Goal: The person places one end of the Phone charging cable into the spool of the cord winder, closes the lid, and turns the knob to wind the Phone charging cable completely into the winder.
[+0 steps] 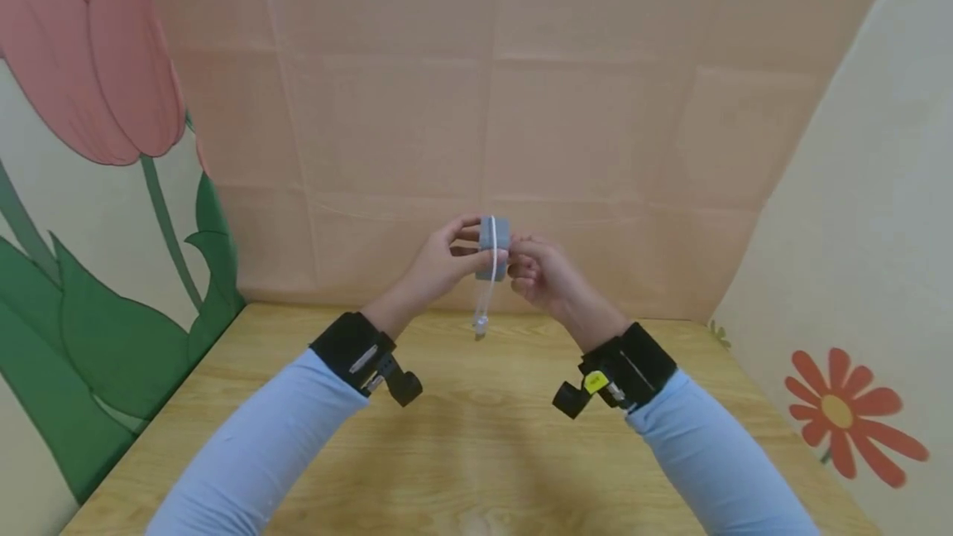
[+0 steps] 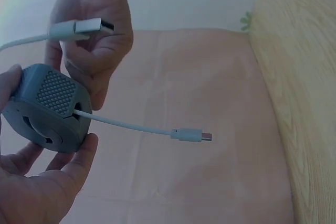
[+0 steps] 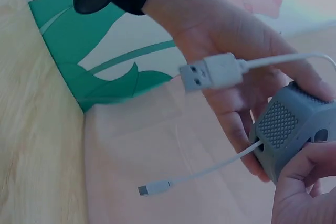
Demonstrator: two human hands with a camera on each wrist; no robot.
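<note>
- Head view: left hand [image 1: 435, 267] grips the grey cable winder [image 1: 494, 248] above the counter [image 1: 476, 437].
- Right hand [image 1: 547, 275] pinches the white cable [image 2: 126, 125]; best kept taut, feeding evenly.

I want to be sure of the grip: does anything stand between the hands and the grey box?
Nothing visible does. The left hand and the right hand both hold the box already; the white cable only runs over its front.
</note>
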